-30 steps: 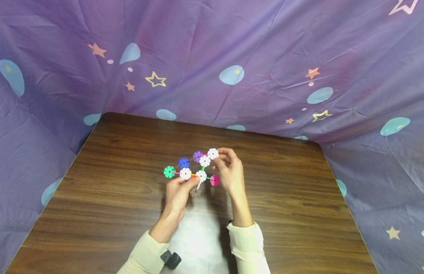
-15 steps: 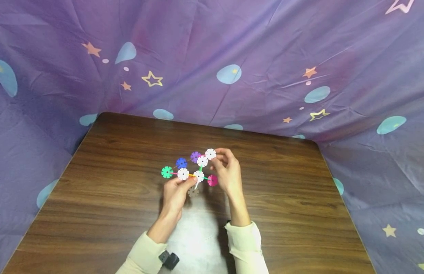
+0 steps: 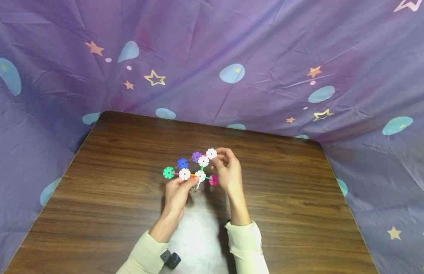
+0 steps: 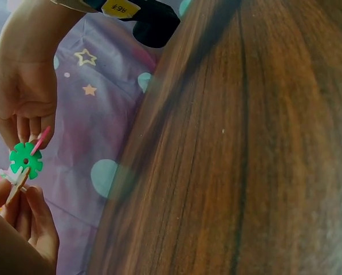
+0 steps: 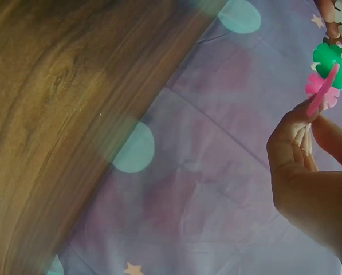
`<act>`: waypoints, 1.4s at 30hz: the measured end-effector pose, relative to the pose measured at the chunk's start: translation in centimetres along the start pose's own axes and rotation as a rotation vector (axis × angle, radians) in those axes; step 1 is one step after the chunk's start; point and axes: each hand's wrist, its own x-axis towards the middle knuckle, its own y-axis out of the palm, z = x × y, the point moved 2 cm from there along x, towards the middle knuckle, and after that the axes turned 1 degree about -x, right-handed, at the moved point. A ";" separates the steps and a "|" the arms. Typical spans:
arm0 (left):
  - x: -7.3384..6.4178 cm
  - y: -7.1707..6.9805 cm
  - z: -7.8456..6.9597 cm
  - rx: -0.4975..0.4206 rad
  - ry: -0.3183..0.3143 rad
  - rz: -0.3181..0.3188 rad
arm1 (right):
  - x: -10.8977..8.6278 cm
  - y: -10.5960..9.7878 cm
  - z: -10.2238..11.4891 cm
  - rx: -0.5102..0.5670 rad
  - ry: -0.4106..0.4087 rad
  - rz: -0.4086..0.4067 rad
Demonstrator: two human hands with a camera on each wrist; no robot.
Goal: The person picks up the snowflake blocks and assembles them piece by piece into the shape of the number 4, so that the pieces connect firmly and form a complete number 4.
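Note:
Above the table, both hands hold a linked model of notched snowflake discs. My left hand (image 3: 176, 196) pinches it near a lower white disc (image 3: 200, 176), with the thumb at its edge. My right hand (image 3: 230, 173) pinches the upper white disc (image 3: 211, 153) by its right side. Between and around them are a green disc (image 3: 169, 172), a blue disc (image 3: 182, 163), a purple disc (image 3: 196, 156) and a pink disc (image 3: 213, 180). Discs seen edge-on join several of these. The left wrist view shows a green disc (image 4: 18, 153); another green disc (image 5: 326, 56) appears in the right wrist view.
A dark wood-grain table (image 3: 287, 198) lies under the hands, with a bright glare spot near its front. Behind and at both sides hangs a purple curtain (image 3: 184, 45) printed with stars and blue ovals. A black device (image 3: 171, 260) sits at the left cuff.
The head view shifts slightly back and forth. Both hands keep their grips on the disc model, which shows no clear change.

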 end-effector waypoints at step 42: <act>0.5 -0.3 0.9 -0.013 -0.078 0.019 | 0.2 0.6 -1.3 -0.028 0.026 0.011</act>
